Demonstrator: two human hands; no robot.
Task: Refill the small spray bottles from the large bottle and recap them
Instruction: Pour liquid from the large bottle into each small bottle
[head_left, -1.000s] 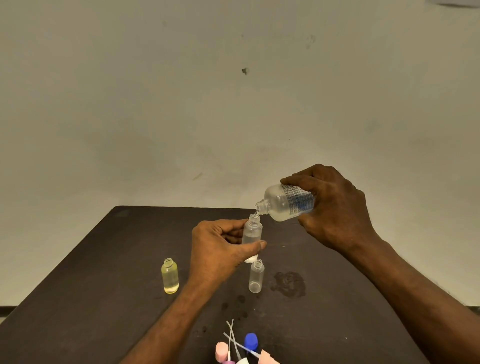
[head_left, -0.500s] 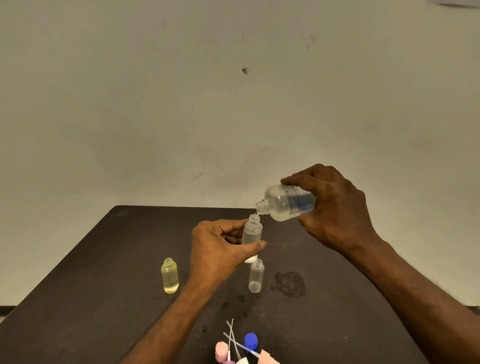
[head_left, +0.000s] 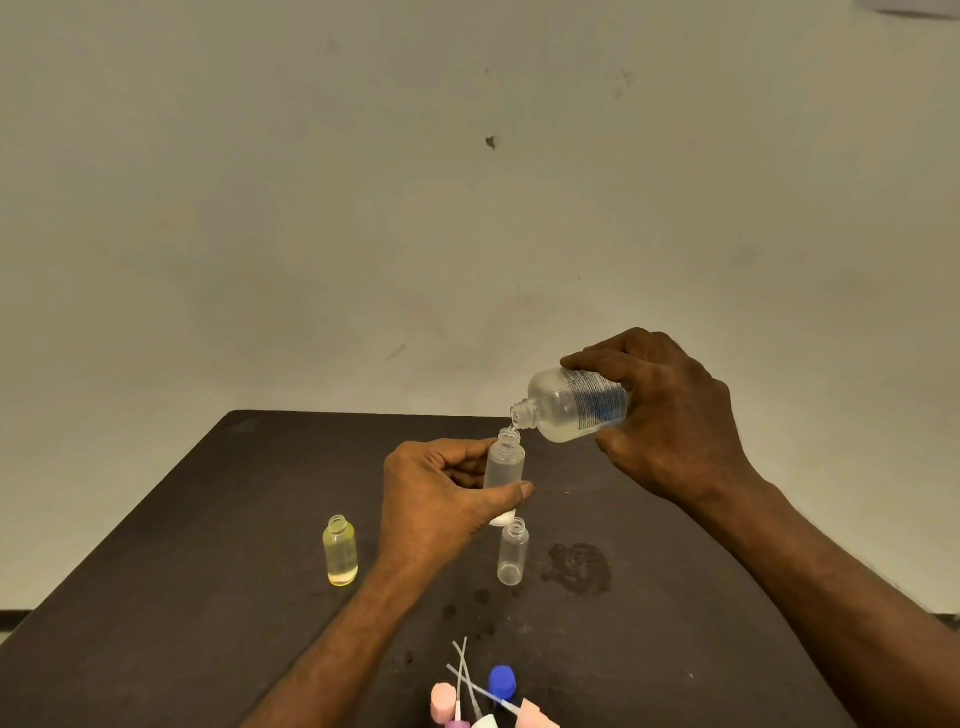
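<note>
My left hand (head_left: 441, 499) grips a small clear spray bottle (head_left: 505, 467) upright above the dark table (head_left: 182, 597), its neck uncapped. My right hand (head_left: 670, 415) holds the large clear bottle (head_left: 569, 404) with a blue-printed label, tilted so its open mouth sits just over the small bottle's neck. Another small clear bottle (head_left: 512, 552) stands uncapped on the table right below the held one. A small bottle of yellow liquid (head_left: 340, 551) stands uncapped to the left.
Spray caps with dip tubes lie at the near edge: a pink cap (head_left: 442, 702), a blue cap (head_left: 502, 682), thin tubes (head_left: 464, 670). A wet patch (head_left: 576, 566) marks the table to the right of the standing bottle. A plain wall rises behind.
</note>
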